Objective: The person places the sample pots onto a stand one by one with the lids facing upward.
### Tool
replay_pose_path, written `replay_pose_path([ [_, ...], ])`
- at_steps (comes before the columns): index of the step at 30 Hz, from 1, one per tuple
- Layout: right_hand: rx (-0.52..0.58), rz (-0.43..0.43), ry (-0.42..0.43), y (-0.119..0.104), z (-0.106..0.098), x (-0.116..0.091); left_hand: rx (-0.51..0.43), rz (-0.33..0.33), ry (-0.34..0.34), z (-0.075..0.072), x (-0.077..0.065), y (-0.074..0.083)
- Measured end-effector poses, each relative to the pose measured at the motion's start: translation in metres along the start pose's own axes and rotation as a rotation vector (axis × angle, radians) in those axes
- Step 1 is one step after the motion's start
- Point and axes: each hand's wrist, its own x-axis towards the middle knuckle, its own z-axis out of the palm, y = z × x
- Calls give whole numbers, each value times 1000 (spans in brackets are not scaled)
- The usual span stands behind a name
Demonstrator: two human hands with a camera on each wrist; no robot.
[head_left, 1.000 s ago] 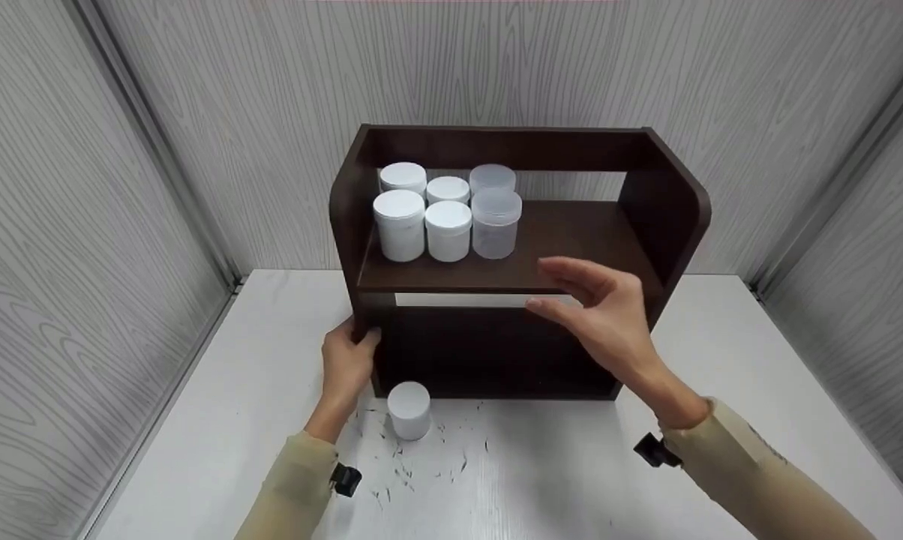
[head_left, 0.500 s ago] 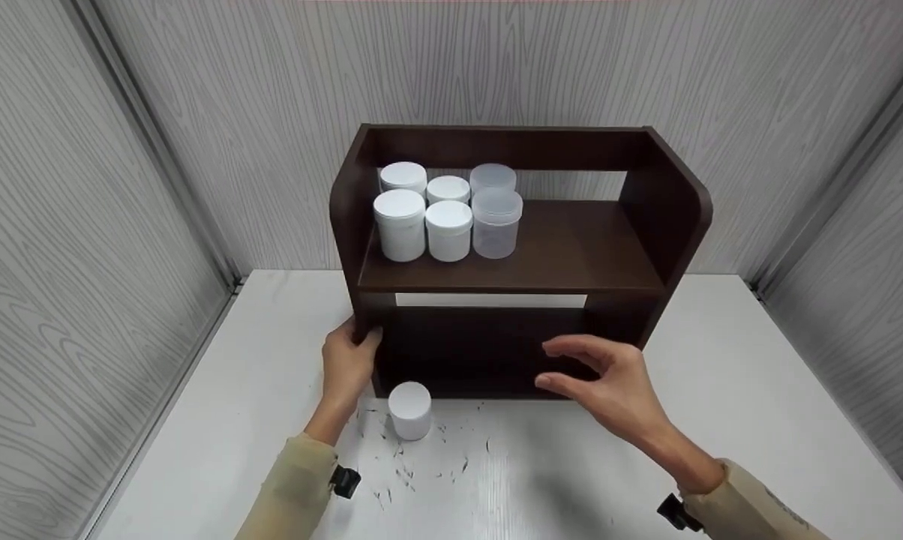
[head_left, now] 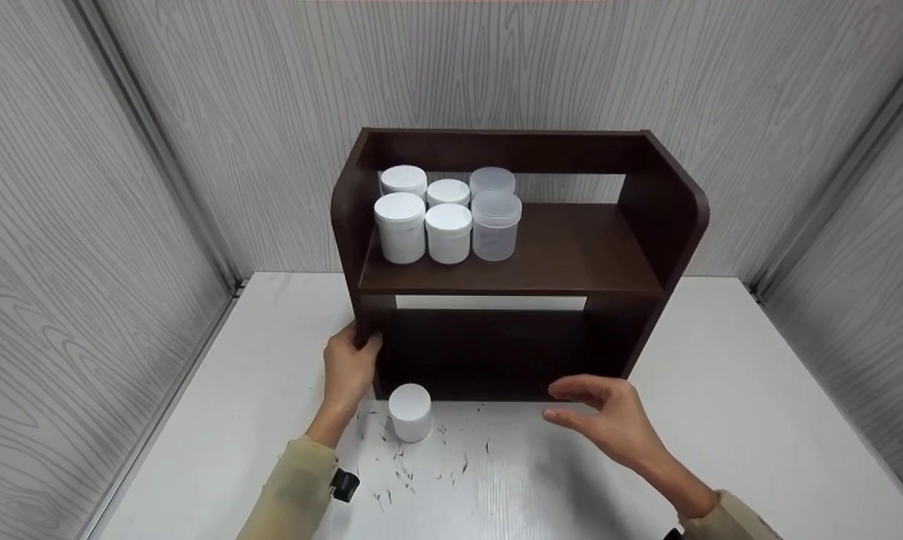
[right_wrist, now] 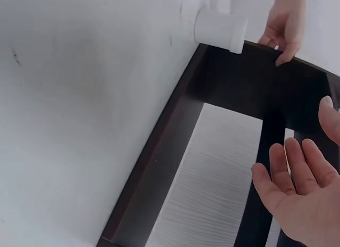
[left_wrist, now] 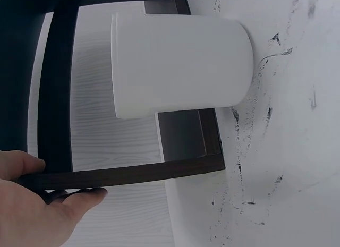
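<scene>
A dark brown two-tier wooden shelf (head_left: pixel 579 247) stands on the white table. My left hand (head_left: pixel 349 371) grips the edge of its left side panel, thumb on the inner face; the left wrist view shows the fingers wrapped round the board (left_wrist: pixel 122 175). Just before the shelf's lower left corner stands a white lidded jar (head_left: pixel 411 414), upright and near my left hand. My right hand (head_left: pixel 616 424) hovers in front of the lower right part of the shelf, fingers and thumb apart with nothing between them; the right wrist view shows its bare palm (right_wrist: pixel 308 204).
On the upper tier, left half, several jars stand in two rows: tall white jars (head_left: pixel 402 238), shorter white jars (head_left: pixel 448 241) and translucent jars (head_left: pixel 495 238). Dark scuff marks (head_left: pixel 403 472) streak the tabletop. Grey wood-patterned walls (head_left: pixel 286 150) enclose the table.
My right hand has come down from the upper tier's front edge to the level of the shelf's base. The left hand, shelf and jars have stayed in place.
</scene>
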Motion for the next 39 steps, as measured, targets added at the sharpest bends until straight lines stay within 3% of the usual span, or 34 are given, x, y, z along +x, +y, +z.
replay_pose_path([
  [9, -23, 19, -33, 18, 3, -1, -5, -14, -13, 0, -2, 2],
  [24, -35, 0, -126, 31, 18, 4, -12, -13, -8, 0, -2, 2],
  [39, -35, -33, -198, 35, 47, 20, -32, -32, -13, 1, -2, 1],
])
